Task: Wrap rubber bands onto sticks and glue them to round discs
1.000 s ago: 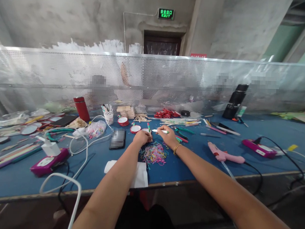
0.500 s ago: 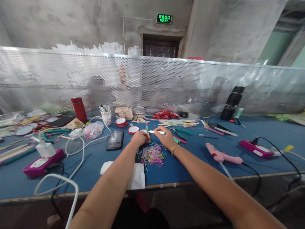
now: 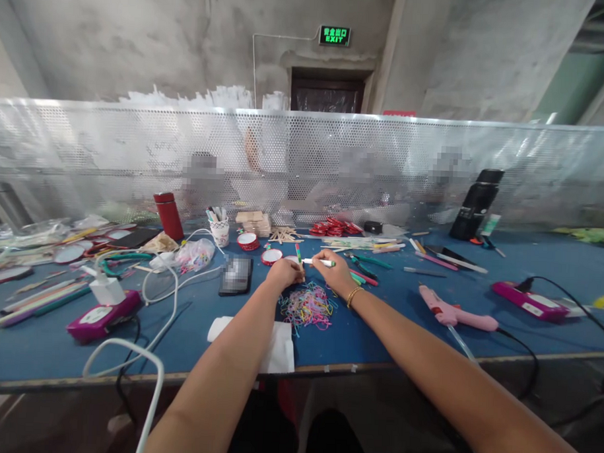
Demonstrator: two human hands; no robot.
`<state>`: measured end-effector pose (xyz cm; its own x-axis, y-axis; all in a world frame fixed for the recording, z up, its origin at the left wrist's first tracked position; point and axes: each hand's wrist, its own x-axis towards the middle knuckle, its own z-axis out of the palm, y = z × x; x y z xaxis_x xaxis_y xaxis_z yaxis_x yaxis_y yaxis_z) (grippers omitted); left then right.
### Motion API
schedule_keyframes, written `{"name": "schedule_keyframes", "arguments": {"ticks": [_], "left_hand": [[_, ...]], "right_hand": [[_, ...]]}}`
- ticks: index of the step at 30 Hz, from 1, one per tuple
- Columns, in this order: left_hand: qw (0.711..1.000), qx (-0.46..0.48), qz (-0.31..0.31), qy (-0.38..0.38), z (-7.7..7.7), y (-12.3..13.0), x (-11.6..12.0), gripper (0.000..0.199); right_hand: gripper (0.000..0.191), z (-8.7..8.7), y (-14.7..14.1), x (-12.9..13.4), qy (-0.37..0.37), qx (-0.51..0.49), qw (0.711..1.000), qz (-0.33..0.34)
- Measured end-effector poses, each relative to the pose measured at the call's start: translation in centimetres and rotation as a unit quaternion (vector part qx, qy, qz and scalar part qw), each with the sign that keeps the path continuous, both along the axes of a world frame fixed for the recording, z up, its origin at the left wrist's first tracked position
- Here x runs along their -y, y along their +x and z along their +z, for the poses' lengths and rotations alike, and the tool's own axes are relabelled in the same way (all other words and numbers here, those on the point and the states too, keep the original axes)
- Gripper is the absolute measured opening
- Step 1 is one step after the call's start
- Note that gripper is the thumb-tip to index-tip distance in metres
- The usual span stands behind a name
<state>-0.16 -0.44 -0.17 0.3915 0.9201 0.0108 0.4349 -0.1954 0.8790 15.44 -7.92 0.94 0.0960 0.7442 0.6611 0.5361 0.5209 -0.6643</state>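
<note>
Plainly, a smooth blue table [image 3: 357, 344] below a perforated metal screen [image 3: 314, 164].
Near me lie a rumpled white sheet [image 3: 284, 348], cloth or paper, and a tangled heap of thin, bright strands [image 3: 308, 306]; just beyond the heap, the right hand [image 3: 333, 272] grips a slim, round white marker [image 3: 326, 263] with a green end, and the left hand [image 3: 285, 273] pinches a narrow stick [image 3: 298, 253], green and red, near-upright beside the marker's tip; whether they touch, I cannot tell.
</note>
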Motion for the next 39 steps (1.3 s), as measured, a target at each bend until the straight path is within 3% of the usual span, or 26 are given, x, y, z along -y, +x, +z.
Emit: {"name": "schedule_keyframes", "arguments": {"ticks": [13,23,39], "left_hand": [[1.000,0.006,-0.001,-0.005,0.1,0.1,0.1,0.010],[1.000,-0.006,0.011,-0.012,-0.7,0.1,-0.9,0.005],[1.000,-0.004,-0.012,0.001,0.0,0.1,-0.2,0.011]], "right_hand": [[0.018,0.1,0.0,0.2,0.002,-0.007,1.000,-0.007],[0.019,0.2,-0.1,0.3,0.002,-0.010,1.000,-0.003],[0.020,0.1,0.0,0.2,0.008,0.003,1.000,0.008]]}}
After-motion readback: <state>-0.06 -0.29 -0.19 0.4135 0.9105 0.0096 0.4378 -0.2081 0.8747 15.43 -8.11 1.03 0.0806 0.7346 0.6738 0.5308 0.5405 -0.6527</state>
